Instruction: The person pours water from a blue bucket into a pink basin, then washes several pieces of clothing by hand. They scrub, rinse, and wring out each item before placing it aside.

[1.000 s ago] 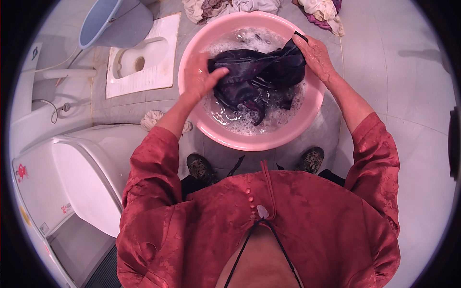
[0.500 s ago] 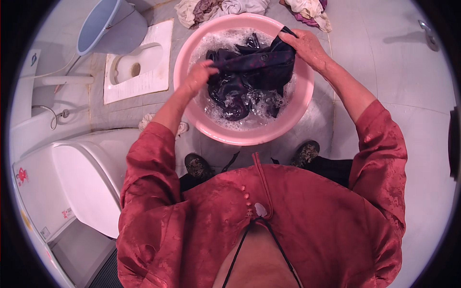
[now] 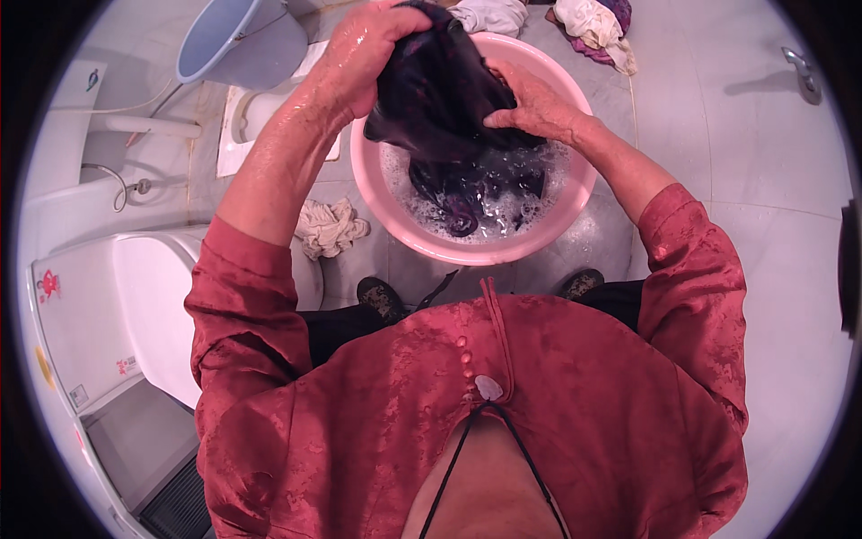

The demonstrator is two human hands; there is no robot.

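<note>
A wet dark garment [image 3: 435, 90] is lifted partly out of a pink basin [image 3: 431, 244], its lower folds still lying in the sudsy water [image 3: 530, 193]. High on the left, my left hand [image 3: 364, 54] grips the garment's upper edge, fingers closed round the cloth. My right hand [image 3: 534, 103] holds the same garment at its right side, the thumb in front and the other fingers partly hidden by the fabric. The raised cloth covers the far left part of the basin.
A blue bucket [image 3: 238, 49] stands at the far left by a white squat toilet [image 3: 235, 157]. Pale crumpled cloth [image 3: 330, 227] lies on the floor left of the basin. More laundry [image 3: 593, 31] sits beyond it. At left is a white toilet [image 3: 153, 305]; my shoes [image 3: 382, 296] flank the basin's near side.
My left hand, free above the basin's left side before, now grips the garment and has risen away from me. The cloth is raised higher; my right hand has shifted lower and inward.
</note>
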